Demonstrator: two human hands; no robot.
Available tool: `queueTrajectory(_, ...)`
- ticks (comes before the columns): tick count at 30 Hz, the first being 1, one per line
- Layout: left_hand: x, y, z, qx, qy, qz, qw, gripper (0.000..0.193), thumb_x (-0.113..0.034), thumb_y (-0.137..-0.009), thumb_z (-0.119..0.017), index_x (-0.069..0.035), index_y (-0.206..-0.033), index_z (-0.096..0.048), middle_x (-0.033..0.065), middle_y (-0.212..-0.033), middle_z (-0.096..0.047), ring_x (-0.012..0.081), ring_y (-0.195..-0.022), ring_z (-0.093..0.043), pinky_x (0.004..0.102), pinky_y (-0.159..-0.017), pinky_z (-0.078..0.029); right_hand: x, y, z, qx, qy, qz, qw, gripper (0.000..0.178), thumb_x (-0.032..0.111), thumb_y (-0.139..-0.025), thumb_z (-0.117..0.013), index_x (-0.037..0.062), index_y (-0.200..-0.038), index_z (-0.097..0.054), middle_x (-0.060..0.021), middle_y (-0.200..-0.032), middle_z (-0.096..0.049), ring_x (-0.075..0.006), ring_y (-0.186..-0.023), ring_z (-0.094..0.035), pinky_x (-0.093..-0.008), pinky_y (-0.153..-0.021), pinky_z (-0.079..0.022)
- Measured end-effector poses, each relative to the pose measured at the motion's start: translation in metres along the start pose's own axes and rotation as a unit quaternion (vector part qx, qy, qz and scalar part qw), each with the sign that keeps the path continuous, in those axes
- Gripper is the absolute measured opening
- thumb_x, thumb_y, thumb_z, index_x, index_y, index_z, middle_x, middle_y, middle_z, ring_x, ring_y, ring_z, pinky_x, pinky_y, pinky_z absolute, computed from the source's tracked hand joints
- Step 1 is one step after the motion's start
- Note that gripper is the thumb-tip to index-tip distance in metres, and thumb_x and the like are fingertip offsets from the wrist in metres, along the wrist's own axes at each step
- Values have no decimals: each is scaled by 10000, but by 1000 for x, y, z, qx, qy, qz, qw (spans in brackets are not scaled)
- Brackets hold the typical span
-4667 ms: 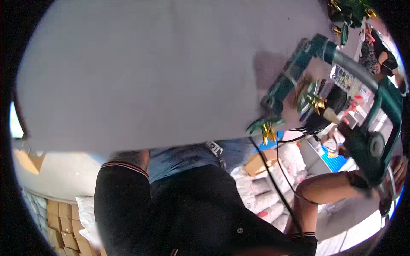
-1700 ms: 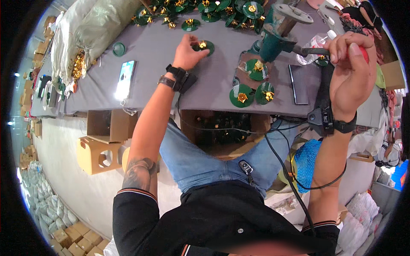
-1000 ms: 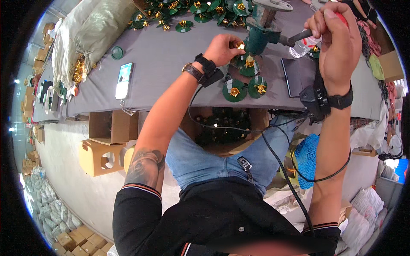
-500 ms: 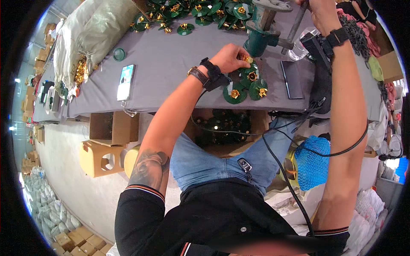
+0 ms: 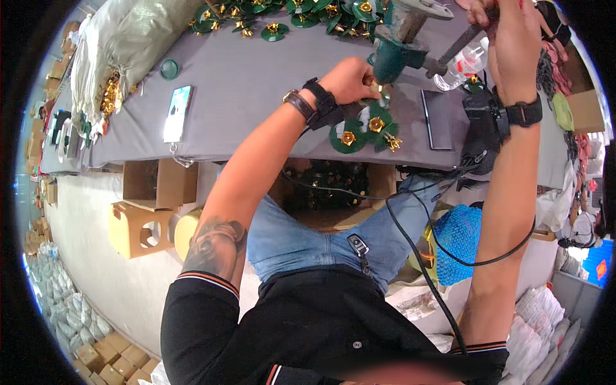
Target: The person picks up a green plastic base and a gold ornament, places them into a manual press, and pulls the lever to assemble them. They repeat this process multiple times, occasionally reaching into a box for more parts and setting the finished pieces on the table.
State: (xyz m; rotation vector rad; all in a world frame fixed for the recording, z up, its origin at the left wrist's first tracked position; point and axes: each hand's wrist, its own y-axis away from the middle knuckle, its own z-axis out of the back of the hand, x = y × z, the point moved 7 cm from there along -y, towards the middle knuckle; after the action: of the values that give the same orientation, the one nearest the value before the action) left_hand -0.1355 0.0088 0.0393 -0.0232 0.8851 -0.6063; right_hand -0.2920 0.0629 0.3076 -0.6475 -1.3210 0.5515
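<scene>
My left hand [image 5: 351,81] pinches a small gold flower piece [image 5: 379,88] at the foot of a green hand press [image 5: 389,61]; the fingers partly hide it. Just below lie green discs [image 5: 348,136] with gold flowers, several in a small group on the grey-covered table. My right hand [image 5: 513,48] is up at the far right, closed round the press's metal lever [image 5: 461,45]. Beyond the right wrist sits another green disc with a gold flower [image 5: 474,83], beside a clear plastic container [image 5: 467,64].
Many green discs with gold flowers [image 5: 301,16] are heaped along the far table edge. A phone [image 5: 178,114] lies at left, a dark phone [image 5: 436,120] at right. A woven sack [image 5: 138,38] spills gold pieces. Black cables [image 5: 410,256] cross my lap; an open carton [image 5: 382,183] stands beneath the table.
My right hand and the lever have swung rightward and slightly toward me. The left hand stays at the press foot. The whole view has shifted a little.
</scene>
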Motion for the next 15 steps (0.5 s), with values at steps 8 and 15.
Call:
queueTrajectory(8,-4,8,4,2,-12,-6,1000,399,-296,-744,-918,5,-903,-709,116,-721,-663,250,-656,-625,378,-639,-505,-3,1,-4,-1,-62,-45,997,146,253,-1089,-523,109,-1065,-509,22,-761,-470,-83,-612,-482,-257,-569,-429)
queueTrajectory(15,-9,10,10,12,5,28,1000,441,-314,-707,-936,10,-814,-658,122,-678,-625,259,-635,-591,381,-634,-499,-27,-23,0,32,-74,-97,992,183,289,-1078,-542,113,-1042,-508,17,-773,-481,-95,-627,-500,-281,-594,-458)
